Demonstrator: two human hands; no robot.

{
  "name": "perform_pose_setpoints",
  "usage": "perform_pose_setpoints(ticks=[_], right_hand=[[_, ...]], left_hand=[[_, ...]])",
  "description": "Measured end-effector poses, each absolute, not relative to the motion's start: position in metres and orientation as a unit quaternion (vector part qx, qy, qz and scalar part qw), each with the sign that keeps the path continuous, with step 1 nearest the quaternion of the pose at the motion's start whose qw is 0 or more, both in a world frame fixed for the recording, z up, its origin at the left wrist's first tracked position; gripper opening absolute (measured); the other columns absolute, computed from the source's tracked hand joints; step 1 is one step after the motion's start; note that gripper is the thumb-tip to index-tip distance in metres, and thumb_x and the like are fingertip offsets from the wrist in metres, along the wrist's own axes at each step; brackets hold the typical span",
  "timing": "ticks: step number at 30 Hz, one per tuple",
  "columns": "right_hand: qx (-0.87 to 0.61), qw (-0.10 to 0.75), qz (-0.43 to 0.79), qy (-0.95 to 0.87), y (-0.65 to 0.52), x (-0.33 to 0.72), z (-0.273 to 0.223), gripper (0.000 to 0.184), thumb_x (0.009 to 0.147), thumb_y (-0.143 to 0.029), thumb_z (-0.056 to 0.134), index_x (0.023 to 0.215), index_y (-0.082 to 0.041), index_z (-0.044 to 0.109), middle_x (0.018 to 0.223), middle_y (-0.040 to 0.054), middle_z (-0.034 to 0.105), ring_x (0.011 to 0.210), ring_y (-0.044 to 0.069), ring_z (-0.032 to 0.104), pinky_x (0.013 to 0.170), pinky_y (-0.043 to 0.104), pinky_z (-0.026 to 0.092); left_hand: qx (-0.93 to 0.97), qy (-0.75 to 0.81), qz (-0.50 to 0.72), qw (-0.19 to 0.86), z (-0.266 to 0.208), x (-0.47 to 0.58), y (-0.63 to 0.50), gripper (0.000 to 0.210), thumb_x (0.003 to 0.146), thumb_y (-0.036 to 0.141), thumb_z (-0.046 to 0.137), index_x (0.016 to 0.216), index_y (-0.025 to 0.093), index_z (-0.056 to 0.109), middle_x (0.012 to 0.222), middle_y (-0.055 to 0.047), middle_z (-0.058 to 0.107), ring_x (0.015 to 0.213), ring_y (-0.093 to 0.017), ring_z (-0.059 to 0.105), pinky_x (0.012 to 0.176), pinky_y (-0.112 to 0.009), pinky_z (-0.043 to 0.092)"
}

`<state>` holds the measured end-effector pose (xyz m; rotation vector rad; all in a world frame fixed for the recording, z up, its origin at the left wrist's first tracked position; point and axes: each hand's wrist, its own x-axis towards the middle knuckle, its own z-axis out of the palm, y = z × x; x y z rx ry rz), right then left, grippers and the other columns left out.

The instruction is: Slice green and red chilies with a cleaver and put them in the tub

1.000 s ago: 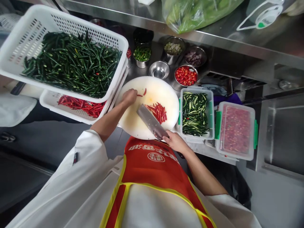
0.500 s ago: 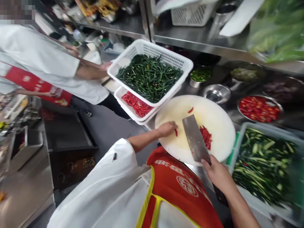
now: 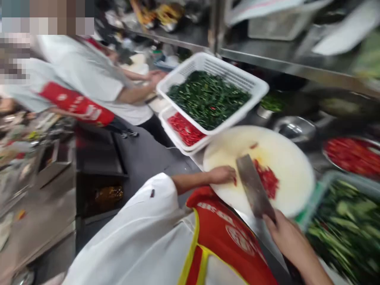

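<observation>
My right hand [image 3: 280, 227] is wrapped around the handle of a cleaver [image 3: 252, 184], whose broad blade lies over the round white cutting board [image 3: 297, 166]. Directly right of the blade is a pile of cut red chilies [image 3: 269, 181]. On the board's left side my left hand [image 3: 223, 174] has its fingers bent together, and the tip of a red chili [image 3: 235, 181] pokes out beneath them. A stray red piece [image 3: 253, 145] lies toward the far side of the board.
Behind the board, a white basket of green chilies [image 3: 208, 99] sits on another holding red chilies [image 3: 185, 128]. Right stand a metal bowl [image 3: 294, 128], a bowl of red peppers [image 3: 353, 156] and a tub of sliced greens [image 3: 344, 225]. A co-worker [image 3: 89, 75] stands at the left.
The view has swung left, so the scene sits further right and looks blurred. My left hand still pinches the chili, and the cleaver stays beside the cut pile.
</observation>
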<state>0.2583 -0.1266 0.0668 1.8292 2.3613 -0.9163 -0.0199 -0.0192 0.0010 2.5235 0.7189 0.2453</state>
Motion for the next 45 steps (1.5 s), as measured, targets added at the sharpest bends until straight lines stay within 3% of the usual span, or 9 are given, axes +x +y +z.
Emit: perform_pose_setpoints(ticks=[2, 5, 17, 22, 30, 34, 39, 45], right_hand=[[0.591, 0.066, -0.294, 0.748, -0.125, 0.249, 0.093, 0.034, 0.096, -0.033, 0.033, 0.112, -0.017, 0.059, 0.095, 0.0177, 0.074, 0.089, 0.030, 0.072, 0.074, 0.036, 0.047], [0.612, 0.132, -0.286, 0.726, -0.121, 0.242, 0.115, 0.029, 0.098, -0.028, 0.036, 0.111, -0.013, 0.056, 0.089, 0.0154, 0.073, 0.083, 0.028, 0.071, 0.069, 0.033, 0.041], [0.597, 0.171, -0.359, 0.697, -0.136, 0.243, 0.139, 0.017, 0.099, -0.025, 0.038, 0.103, -0.015, 0.051, 0.088, 0.0138, 0.072, 0.082, 0.024, 0.069, 0.065, 0.031, 0.031], [0.597, 0.156, -0.375, 0.691, -0.132, 0.232, 0.127, 0.017, 0.099, -0.024, 0.037, 0.103, -0.015, 0.050, 0.086, 0.0132, 0.071, 0.081, 0.024, 0.069, 0.065, 0.030, 0.032], [0.647, 0.052, -0.362, 0.669, -0.117, 0.223, 0.088, 0.018, 0.098, -0.028, 0.040, 0.106, -0.017, 0.053, 0.092, 0.0124, 0.071, 0.087, 0.024, 0.067, 0.071, 0.029, 0.036], [0.700, 0.005, -0.383, 0.603, -0.144, 0.252, 0.098, 0.025, 0.099, -0.032, 0.036, 0.109, -0.017, 0.053, 0.085, 0.0089, 0.071, 0.081, 0.023, 0.066, 0.068, 0.029, 0.038], [0.665, 0.043, -0.385, 0.638, -0.165, 0.256, 0.114, 0.024, 0.098, -0.032, 0.037, 0.106, -0.018, 0.055, 0.083, 0.0078, 0.071, 0.080, 0.022, 0.066, 0.069, 0.029, 0.036], [0.617, 0.081, -0.394, 0.677, -0.164, 0.248, 0.106, 0.022, 0.099, -0.029, 0.039, 0.105, -0.020, 0.058, 0.092, 0.0066, 0.072, 0.085, 0.020, 0.066, 0.071, 0.027, 0.034]], left_hand=[[0.909, 0.289, 0.119, 0.274, 0.002, -0.022, -0.019, 0.023, 0.097, 0.024, 0.050, 0.095, 0.017, 0.072, 0.097, -0.011, 0.066, 0.103, -0.022, 0.058, 0.097, -0.033, 0.046], [0.888, 0.331, 0.149, 0.283, -0.003, -0.023, -0.013, 0.028, 0.099, 0.027, 0.045, 0.099, 0.016, 0.071, 0.104, -0.011, 0.065, 0.102, -0.020, 0.059, 0.095, -0.032, 0.048], [0.899, 0.319, 0.182, 0.238, -0.013, -0.022, -0.017, 0.027, 0.100, 0.025, 0.042, 0.096, 0.018, 0.068, 0.103, -0.008, 0.067, 0.101, -0.019, 0.060, 0.091, -0.033, 0.051], [0.897, 0.321, 0.194, 0.235, -0.014, -0.021, -0.017, 0.026, 0.100, 0.026, 0.044, 0.095, 0.018, 0.068, 0.101, -0.008, 0.068, 0.099, -0.018, 0.061, 0.090, -0.032, 0.052], [0.912, 0.283, 0.154, 0.254, -0.002, -0.023, -0.001, 0.026, 0.098, 0.024, 0.044, 0.088, 0.018, 0.067, 0.094, -0.007, 0.068, 0.094, -0.018, 0.062, 0.084, -0.031, 0.052], [0.857, 0.413, 0.178, 0.252, 0.014, 0.004, 0.054, 0.023, 0.094, 0.021, 0.048, 0.079, 0.016, 0.064, 0.085, -0.007, 0.065, 0.083, -0.017, 0.061, 0.078, -0.029, 0.050], [0.770, 0.589, 0.095, 0.227, 0.022, 0.058, 0.130, 0.019, 0.091, 0.023, 0.053, 0.086, 0.012, 0.068, 0.095, -0.012, 0.065, 0.085, -0.021, 0.061, 0.083, -0.032, 0.049], [0.813, 0.560, 0.017, 0.159, 0.020, 0.027, 0.138, 0.020, 0.090, 0.016, 0.051, 0.089, 0.010, 0.071, 0.100, -0.014, 0.064, 0.090, -0.022, 0.060, 0.087, -0.034, 0.050]])
